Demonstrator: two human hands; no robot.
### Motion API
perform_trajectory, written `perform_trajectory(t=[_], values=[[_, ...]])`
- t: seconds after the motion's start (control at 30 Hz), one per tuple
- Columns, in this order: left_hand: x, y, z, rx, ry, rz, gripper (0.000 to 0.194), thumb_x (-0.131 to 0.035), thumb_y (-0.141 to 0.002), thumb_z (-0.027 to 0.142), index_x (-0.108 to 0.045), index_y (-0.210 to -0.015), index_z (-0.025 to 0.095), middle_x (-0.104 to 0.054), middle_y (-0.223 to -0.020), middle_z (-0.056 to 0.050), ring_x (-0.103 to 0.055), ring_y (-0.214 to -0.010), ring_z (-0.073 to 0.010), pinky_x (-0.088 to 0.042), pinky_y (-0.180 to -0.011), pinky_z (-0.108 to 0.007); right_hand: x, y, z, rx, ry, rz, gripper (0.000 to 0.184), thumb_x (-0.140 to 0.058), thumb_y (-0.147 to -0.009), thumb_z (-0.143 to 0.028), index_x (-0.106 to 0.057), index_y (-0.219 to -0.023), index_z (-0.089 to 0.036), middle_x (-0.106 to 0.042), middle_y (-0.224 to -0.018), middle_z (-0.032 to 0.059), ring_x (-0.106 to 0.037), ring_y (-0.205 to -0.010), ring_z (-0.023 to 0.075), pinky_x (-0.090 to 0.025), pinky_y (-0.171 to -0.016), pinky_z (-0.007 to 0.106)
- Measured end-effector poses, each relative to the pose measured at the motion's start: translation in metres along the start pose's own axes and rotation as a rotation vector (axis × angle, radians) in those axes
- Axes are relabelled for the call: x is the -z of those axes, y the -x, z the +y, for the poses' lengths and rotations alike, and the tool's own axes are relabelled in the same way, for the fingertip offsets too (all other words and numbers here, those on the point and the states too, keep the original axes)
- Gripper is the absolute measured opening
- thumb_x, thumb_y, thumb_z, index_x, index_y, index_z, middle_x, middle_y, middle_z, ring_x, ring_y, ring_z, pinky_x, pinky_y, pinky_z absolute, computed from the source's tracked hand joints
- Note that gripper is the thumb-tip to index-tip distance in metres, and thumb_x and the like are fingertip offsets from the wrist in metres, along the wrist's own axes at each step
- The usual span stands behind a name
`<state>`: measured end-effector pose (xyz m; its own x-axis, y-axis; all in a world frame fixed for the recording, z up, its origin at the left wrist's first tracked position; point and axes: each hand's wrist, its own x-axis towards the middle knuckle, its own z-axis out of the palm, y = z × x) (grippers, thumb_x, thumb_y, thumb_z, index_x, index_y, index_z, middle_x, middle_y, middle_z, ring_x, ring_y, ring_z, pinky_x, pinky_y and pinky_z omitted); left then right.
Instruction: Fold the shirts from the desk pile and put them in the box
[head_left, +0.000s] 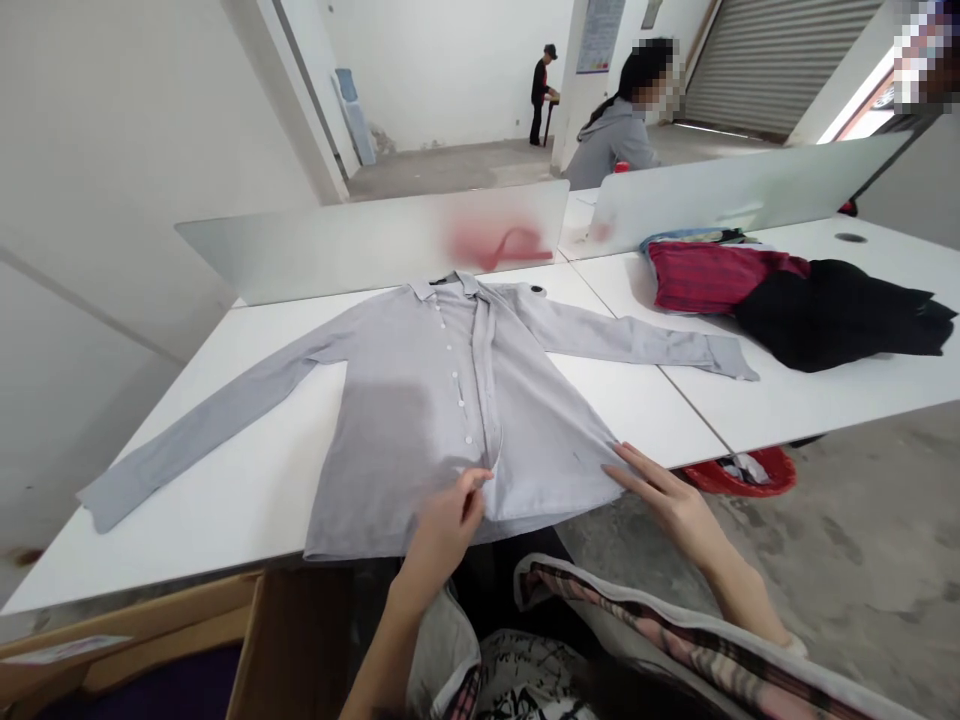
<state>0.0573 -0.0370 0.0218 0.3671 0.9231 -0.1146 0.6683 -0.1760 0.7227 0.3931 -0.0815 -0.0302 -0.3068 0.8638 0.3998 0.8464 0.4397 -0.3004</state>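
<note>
A light grey button-up shirt (390, 400) lies spread face up, its collar away from me and both sleeves stretched out sideways. Its front is unbuttoned, with a row of pale buttons along one edge. Near the bottom of the opening, my left hand (446, 520) pinches the edge of the overlapping front panel. My right hand (679, 510) rests its outstretched fingertips on the shirt's right side edge, close to the hem. Whether its thumb is under the fabric is hidden. The hem hangs slightly over the front edge of the white table (247, 480).
Folded red plaid clothing (705, 275) and a black garment (840, 315) lie at right. A frosted divider (337, 245) borders the table's back. Below are an open cardboard box (251, 640) and a red bin (780, 475). Two people (619, 135) are beyond the divider.
</note>
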Motion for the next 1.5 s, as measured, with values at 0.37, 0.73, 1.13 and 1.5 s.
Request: perform_trajectory(t=[0.37,0.73,1.13,1.5], values=[[-0.006,0.016,-0.014,-0.009,0.058,-0.014,0.031,-0.037,-0.093,0.034,-0.063,-0.104,0.02,-0.068,-0.081,-0.002,-0.061,-0.069,-0.0153,-0.046,-0.066,-0.026,0.02,-0.07,0.011,0.065,0.068,-0.066,0.035,-0.041,-0.086,-0.016,-0.069,-0.107,-0.02,-0.063,-0.122,0.0076,-0.058,-0.113,0.0248,-0.046,-0.098,0.046],[-0.043,-0.048,-0.016,-0.211,-0.474,0.241,0.009,-0.05,-0.09,0.024,-0.055,-0.095,0.018,-0.067,-0.078,-0.003,-0.066,-0.068,-0.0191,-0.044,-0.054,-0.026,-0.084,-0.41,0.017,-0.231,0.257,-0.318,0.033,-0.038,-0.09,-0.015,-0.058,-0.116,-0.009,-0.063,-0.114,0.0206,-0.059,-0.107,0.0279,-0.045,-0.088,0.038],[-0.046,-0.049,-0.026,-0.061,-0.159,0.187,0.033,-0.052,-0.087,0.016,-0.051,-0.119,0.022,-0.064,-0.113,-0.007,-0.066,-0.092,-0.0204,-0.05,-0.072,-0.028,-0.142,-0.496,0.039,-0.412,0.098,-0.182,0.027,-0.045,-0.089,-0.023,-0.063,-0.102,-0.008,-0.065,-0.106,0.0216,-0.061,-0.103,0.0262,-0.044,-0.086,0.032],[-0.016,-0.02,-0.036,0.001,0.237,-0.006,0.029,-0.045,-0.089,0.021,-0.056,-0.116,0.02,-0.07,-0.081,-0.002,-0.063,-0.066,-0.0128,-0.045,-0.062,-0.021,-0.179,-0.51,0.017,-0.313,-0.217,-0.158,0.031,-0.035,-0.095,-0.026,-0.061,-0.108,-0.014,-0.069,-0.099,0.0096,-0.064,-0.086,0.0147,-0.048,-0.081,0.025]])
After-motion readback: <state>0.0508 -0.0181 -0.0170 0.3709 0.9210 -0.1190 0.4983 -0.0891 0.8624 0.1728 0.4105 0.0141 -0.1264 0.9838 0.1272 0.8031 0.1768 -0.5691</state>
